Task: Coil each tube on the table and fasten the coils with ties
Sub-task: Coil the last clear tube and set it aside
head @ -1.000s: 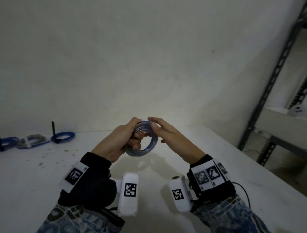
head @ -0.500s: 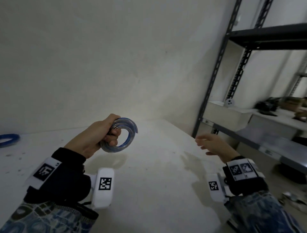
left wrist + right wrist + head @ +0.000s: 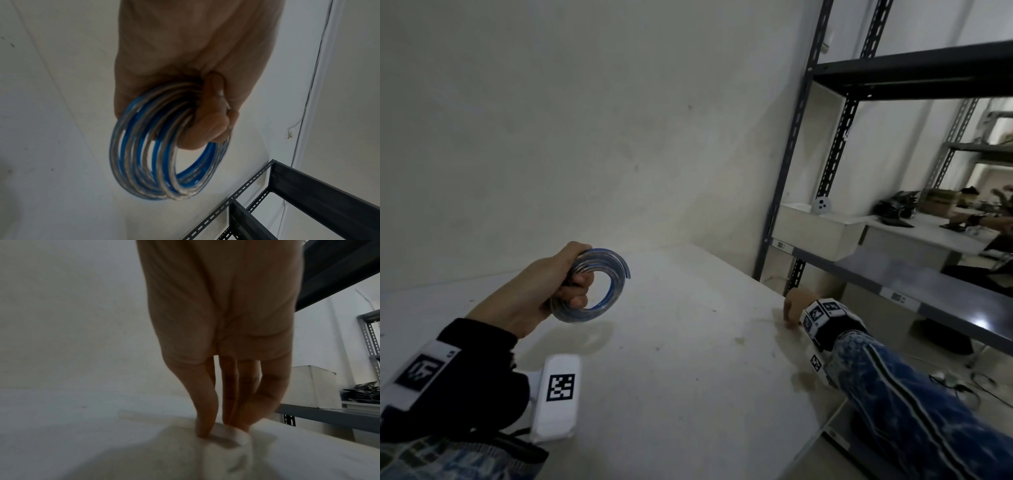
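Note:
My left hand (image 3: 571,284) grips a coil of clear and blue tube (image 3: 606,301) and holds it upright above the white table (image 3: 671,359). In the left wrist view the fingers (image 3: 209,123) curl through the coil (image 3: 148,170), whose several loops are loose, with no tie on them. My right hand (image 3: 792,308) is down at the table's right edge. In the right wrist view its thumb and fingertips (image 3: 224,430) pinch a blurred white tie (image 3: 236,443) that lies on the table. A second pale strip (image 3: 144,416) lies just beyond it.
A dark metal rack (image 3: 914,72) stands close to the table's right edge, with a white box (image 3: 822,233) on its lower shelf. The wall runs along the back. Cables lie on the floor (image 3: 962,387) to the right.
My right hand has left the coil, swung right and dropped to the table's right edge onto the tie. The left hand keeps hold of the coil. My view has turned right.

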